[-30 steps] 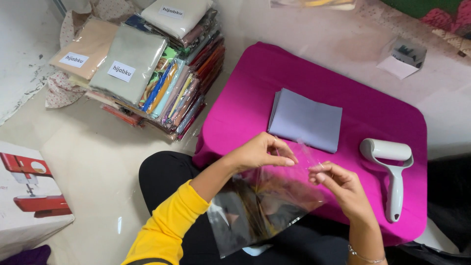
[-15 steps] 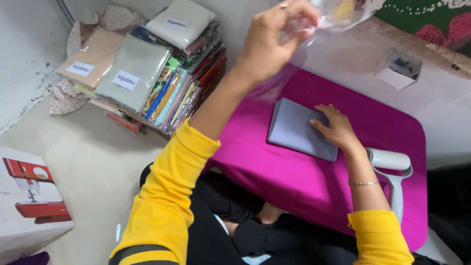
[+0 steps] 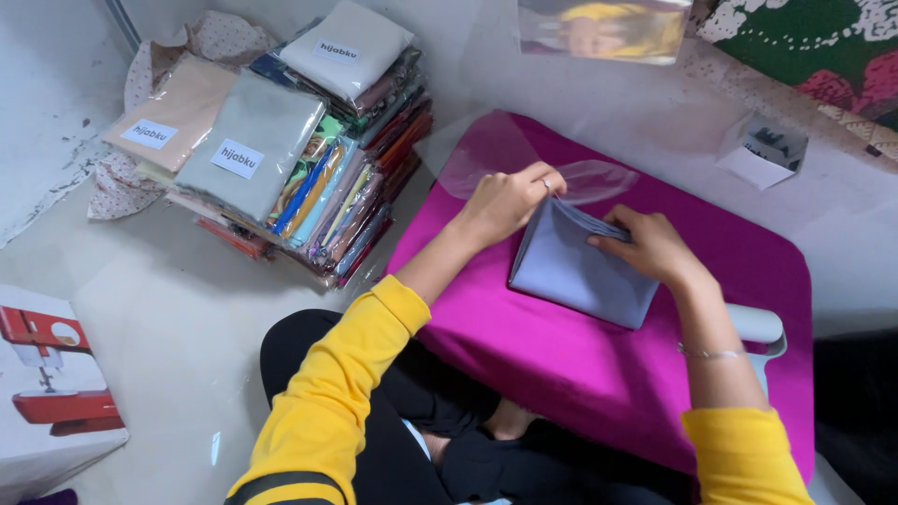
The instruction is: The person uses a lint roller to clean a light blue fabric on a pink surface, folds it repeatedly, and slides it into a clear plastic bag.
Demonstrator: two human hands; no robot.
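Head view, seated worker at a low table covered in magenta cloth [image 3: 580, 374]. The left hand [image 3: 505, 201] is closed in a pinch on the mouth of a clear plastic bag [image 3: 486, 154], which lies flat and nearly invisible against the magenta surface at the table's far edge; the thumb and forefinger hold one film layer up, though whether the second layer is separated cannot be told. The right hand [image 3: 650, 245] rests on the far end of a folded lavender-grey fabric [image 3: 575, 271], fingers curled over its stacked edges with the thumb hidden beneath — a loose clamp rather than a tight fist. The fabric lies on the table between the two hands, its far edge lifted and touching the bag's mouth, its near edge still flat on the cloth. To the worker's left, on the floor, stands a pile of bagged fabrics [image 3: 309, 168] in many colours; a white lint roller [image 3: 762, 327] is partly hidden behind the right forearm. Likely faults from this position: the folded layers may fan apart and catch on the bag's rim if the right-hand clamp is slack; the thin film may slip from the pinch or crease shut, since only one corner appears held; the fold may skew if one edge enters ahead of the other.
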